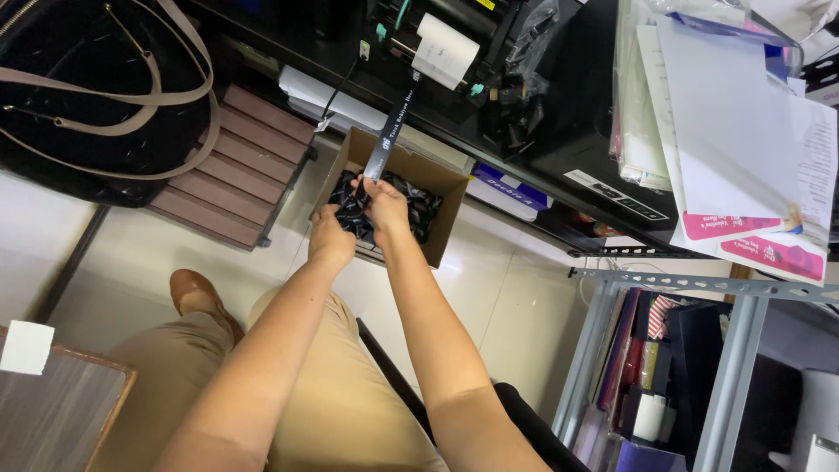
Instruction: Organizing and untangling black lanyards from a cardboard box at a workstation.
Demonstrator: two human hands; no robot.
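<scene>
Hands meet above the cardboard box (450, 197): right hand (387, 208) pinches a black printed ribbon (384, 144); left hand's (332, 236) grip is closed among black ribbons (419, 210) inside.

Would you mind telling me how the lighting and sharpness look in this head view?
Head view: even indoor light, with soft glare on the pale floor tiles; the black ribbon and both hands, left hand and right hand, are fairly sharp; the cardboard box interior is dark; wide-angle bending shows at the edges.
</scene>
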